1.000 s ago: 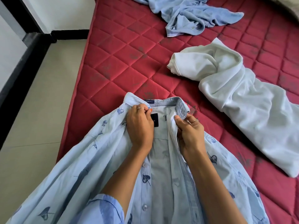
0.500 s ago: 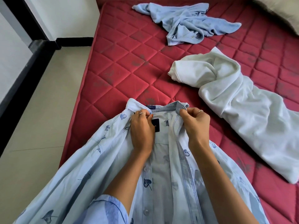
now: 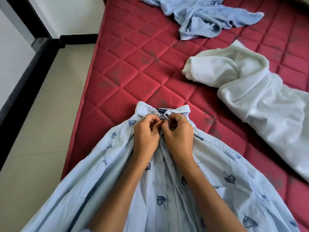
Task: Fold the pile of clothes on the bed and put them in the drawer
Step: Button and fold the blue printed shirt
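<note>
Both hands, left hand [image 3: 147, 131] and right hand [image 3: 178, 131], have met at the leaf-print shirt [image 3: 160, 190] collar, pinching its top button closed; folding comes next

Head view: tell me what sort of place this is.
Probably a home bedroom: a red quilted mattress strewn with loose clothes, a leaf-print shirt being buttoned at the collar, and tiled floor beside the bed.
</note>
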### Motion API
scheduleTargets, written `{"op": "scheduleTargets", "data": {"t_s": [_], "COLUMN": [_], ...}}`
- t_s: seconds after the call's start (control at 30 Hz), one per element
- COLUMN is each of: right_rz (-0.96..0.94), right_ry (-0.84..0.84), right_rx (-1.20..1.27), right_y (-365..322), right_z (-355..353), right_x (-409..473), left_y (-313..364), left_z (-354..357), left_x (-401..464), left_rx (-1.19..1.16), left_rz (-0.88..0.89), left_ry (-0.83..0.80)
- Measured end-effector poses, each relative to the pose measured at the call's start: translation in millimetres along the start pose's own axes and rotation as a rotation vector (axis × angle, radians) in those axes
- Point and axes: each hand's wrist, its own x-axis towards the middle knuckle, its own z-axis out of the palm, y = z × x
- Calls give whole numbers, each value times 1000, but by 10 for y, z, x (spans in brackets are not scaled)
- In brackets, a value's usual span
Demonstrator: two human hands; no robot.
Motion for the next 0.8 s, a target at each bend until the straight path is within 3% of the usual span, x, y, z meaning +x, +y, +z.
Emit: {"op": "scheduleTargets", "data": {"t_s": [0.53,0.8], "right_rz": [-154,-92], "right_ry": [176,52], "right_rx": [117,216], "right_y": [186,129], "right_z": [141,68], "right_x": [26,41], "left_y": [-140,-140], "left_z": [81,74], "left_x": [18,21], "left_rx": [-62,-87], "left_rz": [128,125], "left_ry": [91,73]}}
